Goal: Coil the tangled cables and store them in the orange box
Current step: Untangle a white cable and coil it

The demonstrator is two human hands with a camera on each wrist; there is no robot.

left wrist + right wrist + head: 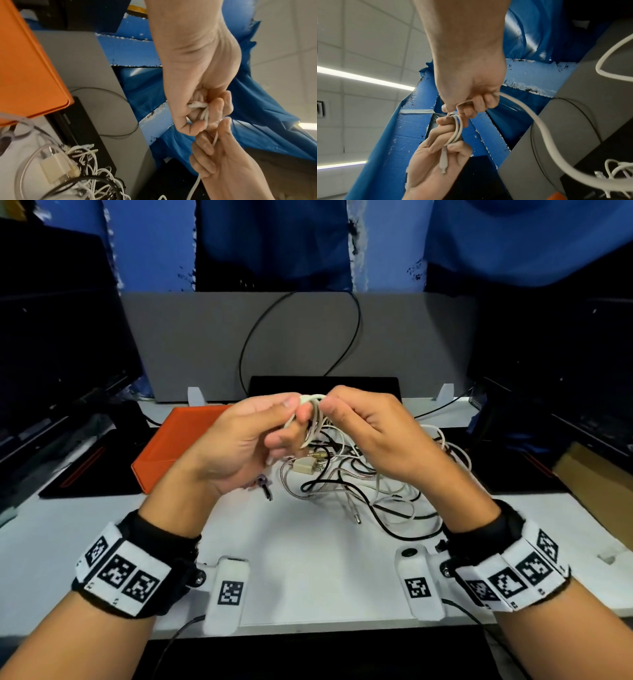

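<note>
Both hands are raised above the white table point(308, 559). My left hand point(291, 419) holds small loops of a white cable point(310, 402) between thumb and fingers. The cable's connector point(443, 162) lies across the left palm. My right hand point(329, 409) pinches the same cable right beside the loops, and the cable point(544, 132) trails from that hand down to the tangle of white, black and braided cables point(359, 481) on the table. A white charger plug point(303, 465) lies in the tangle. The orange box point(171, 443) sits to the left of the tangle, behind my left hand.
Dark monitors stand at left point(61, 354) and right point(565, 354). A grey partition point(191, 344) with a black cable loop point(356, 326) closes the back. A black device point(325, 385) sits behind the hands. A cardboard box point(596, 474) is at far right.
</note>
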